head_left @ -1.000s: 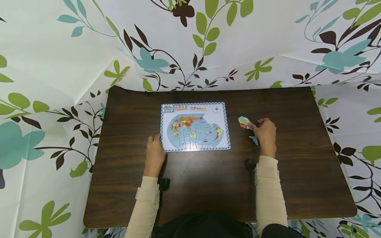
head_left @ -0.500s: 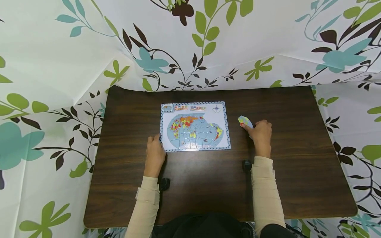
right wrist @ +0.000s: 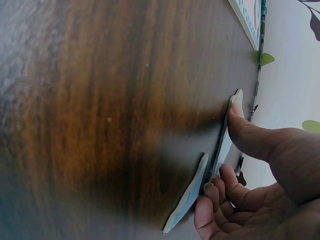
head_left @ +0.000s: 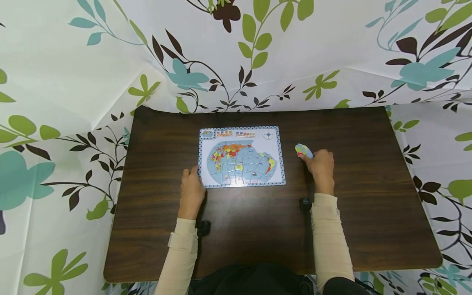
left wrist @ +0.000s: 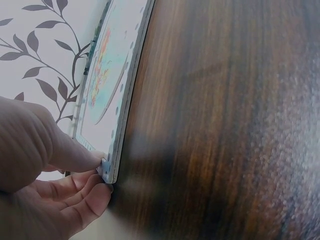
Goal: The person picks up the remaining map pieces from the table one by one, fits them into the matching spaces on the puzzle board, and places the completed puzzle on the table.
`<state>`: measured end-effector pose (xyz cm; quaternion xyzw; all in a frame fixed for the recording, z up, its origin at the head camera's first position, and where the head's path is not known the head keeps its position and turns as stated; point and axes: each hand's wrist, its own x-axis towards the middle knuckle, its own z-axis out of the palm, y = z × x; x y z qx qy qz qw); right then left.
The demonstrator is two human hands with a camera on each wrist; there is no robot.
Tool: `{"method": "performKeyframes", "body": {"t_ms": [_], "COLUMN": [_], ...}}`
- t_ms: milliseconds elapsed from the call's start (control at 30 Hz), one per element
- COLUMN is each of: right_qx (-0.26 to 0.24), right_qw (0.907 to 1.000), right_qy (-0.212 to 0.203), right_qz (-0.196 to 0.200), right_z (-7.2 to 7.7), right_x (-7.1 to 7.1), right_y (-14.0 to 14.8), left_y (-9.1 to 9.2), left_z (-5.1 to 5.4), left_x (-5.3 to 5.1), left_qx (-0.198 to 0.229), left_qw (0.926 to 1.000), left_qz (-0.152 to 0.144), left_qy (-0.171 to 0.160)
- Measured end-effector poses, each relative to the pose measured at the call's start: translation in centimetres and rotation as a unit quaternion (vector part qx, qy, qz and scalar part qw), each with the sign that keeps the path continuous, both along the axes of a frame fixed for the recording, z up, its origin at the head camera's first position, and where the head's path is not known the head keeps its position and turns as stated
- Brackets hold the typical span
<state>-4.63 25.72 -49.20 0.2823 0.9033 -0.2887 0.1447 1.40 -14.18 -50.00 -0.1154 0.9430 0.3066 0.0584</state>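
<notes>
The world-map puzzle board [head_left: 263,144] lies flat on the table. My left hand [head_left: 191,194] pinches its lower left corner; in the left wrist view the left hand [left wrist: 40,145] has its thumb on top of the board [left wrist: 117,125] and fingertips at the edge. To the right of the board, my right hand [head_left: 322,170] holds a colourful puzzle piece [head_left: 301,148]. In the right wrist view, the right hand [right wrist: 290,160] has that piece [right wrist: 225,147] between thumb and curled fingers. A second, blue-white piece [right wrist: 189,197] lies beside the fingertips; the head view hides it.
The dark wooden table [head_left: 250,229] extends around the board and hands. A white cloth [head_left: 287,90] with leaf patterns hangs behind it and at both sides. Beside each forearm is a small black object, the left one [head_left: 203,228] and the right one [head_left: 305,204].
My right hand has shifted left and its thumb now lies on the colourful piece. The blue piece seen below it earlier is covered in the head view. My left hand and the board have stayed put.
</notes>
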Motion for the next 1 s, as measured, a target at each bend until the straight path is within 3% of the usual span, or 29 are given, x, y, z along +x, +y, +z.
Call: {"method": "performKeyframes", "body": {"t_ms": [400,733,767,800,1000], "right_qx": [0.004,-0.034,-0.036,-0.036,-0.036], "right_qw": [0.9996,0.9986,0.9985,0.9983,0.9942], "right_qy": [0.027,0.020,0.024,0.034,0.099], "right_qz": [0.011,-0.034,-0.034,-0.032,-0.019], "right_z": [0.04,0.34,0.39,0.42,0.62], "right_x": [0.11,0.24,0.26,0.30,0.27], "right_y": [0.01,-0.05,-0.05,-0.03,0.26], "left_y": [-0.07,-0.05,-0.07,-0.26,-0.22], "left_z": [0.06,-0.02,-0.01,-0.77,-0.81], "left_x": [-0.02,-0.02,-0.04,-0.10,-0.01], "left_qx": [0.005,0.003,0.004,0.008,0.006], "left_qw": [1.0000,1.0000,1.0000,0.9999,0.9998], "left_qz": [0.000,-0.007,-0.007,-0.006,-0.004], "left_qy": [0.002,0.005,0.002,0.011,0.017]}}
